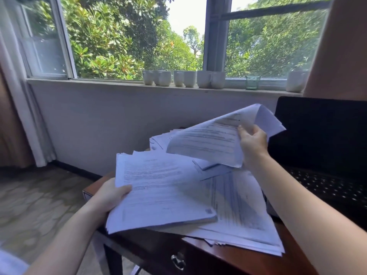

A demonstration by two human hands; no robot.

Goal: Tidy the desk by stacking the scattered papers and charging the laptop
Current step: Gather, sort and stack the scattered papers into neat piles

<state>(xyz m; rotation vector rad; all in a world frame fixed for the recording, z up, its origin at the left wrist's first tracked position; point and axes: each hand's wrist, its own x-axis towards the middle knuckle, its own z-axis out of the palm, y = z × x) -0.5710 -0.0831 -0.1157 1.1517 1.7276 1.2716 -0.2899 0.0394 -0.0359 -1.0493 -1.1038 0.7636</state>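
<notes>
My left hand (111, 197) grips the left edge of a thick stack of printed papers (158, 193), thumb on top, held tilted above the dark wooden desk (234, 255). My right hand (253, 143) pinches a curled bundle of sheets (214, 139) lifted over the desk's middle. More loose papers (242, 211) lie spread on the desk beneath both, and a few sheets (160, 138) show at the back. An open black laptop (321, 147) stands at the right, its keyboard (333, 187) partly behind my right forearm. No charger is visible.
A row of several white mugs (182, 78), a small green glass (252, 82) and one more mug (296, 81) stand on the windowsill. A drawer handle (178, 260) sits on the desk front. Stone-patterned floor (39, 199) and a curtain (17, 108) are at left.
</notes>
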